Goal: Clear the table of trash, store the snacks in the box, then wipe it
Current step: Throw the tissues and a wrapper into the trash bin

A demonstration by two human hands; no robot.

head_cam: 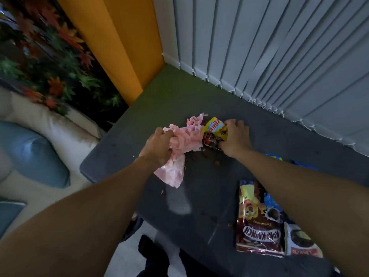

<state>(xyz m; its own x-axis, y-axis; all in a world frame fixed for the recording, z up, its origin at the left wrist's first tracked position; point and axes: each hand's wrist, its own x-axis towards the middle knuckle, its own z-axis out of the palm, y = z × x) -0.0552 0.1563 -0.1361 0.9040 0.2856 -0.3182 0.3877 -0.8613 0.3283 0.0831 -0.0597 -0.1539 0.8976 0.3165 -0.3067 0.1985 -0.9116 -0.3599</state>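
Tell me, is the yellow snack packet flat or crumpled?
Crumpled: the yellow packet is bunched in the right hand, its surface creased.

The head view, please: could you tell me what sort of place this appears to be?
Probably a living room or lounge: a pale sofa with a blue cushion stands beside the dark table, and vertical blinds hang along its far edge.

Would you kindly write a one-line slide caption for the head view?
Left hand grips a pink cloth while the right hand holds a crumpled yellow wrapper on the dark table.
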